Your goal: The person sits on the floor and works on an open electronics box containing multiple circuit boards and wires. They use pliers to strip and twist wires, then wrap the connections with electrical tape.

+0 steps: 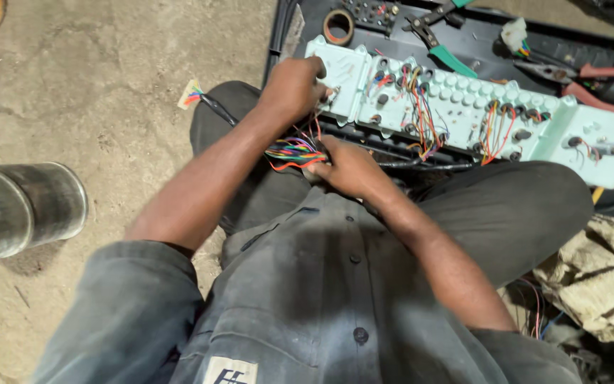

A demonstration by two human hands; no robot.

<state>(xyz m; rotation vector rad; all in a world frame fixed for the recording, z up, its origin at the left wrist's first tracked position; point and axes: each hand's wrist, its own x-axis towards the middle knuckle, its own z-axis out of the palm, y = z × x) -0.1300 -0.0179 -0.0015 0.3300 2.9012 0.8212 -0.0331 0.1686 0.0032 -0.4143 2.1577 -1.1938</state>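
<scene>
A long pale green instrument panel back (463,107) with round sockets and coloured wires lies across my knees. My left hand (294,87) rests on its left end, fingers curled at a socket there; what they pinch is hidden. My right hand (346,167) sits just below the panel, closed around a bundle of multicoloured wires (294,151) that fans out to the left between both hands.
A black tray (477,43) behind the panel holds a tape roll (338,26), green-handled pliers (438,46) and red-handled pliers (598,78). A metal cylinder (19,210) lies on the dirt floor at left. A loose connector with coloured wires (193,94) lies by my knee. Cloth sacking (605,277) is at right.
</scene>
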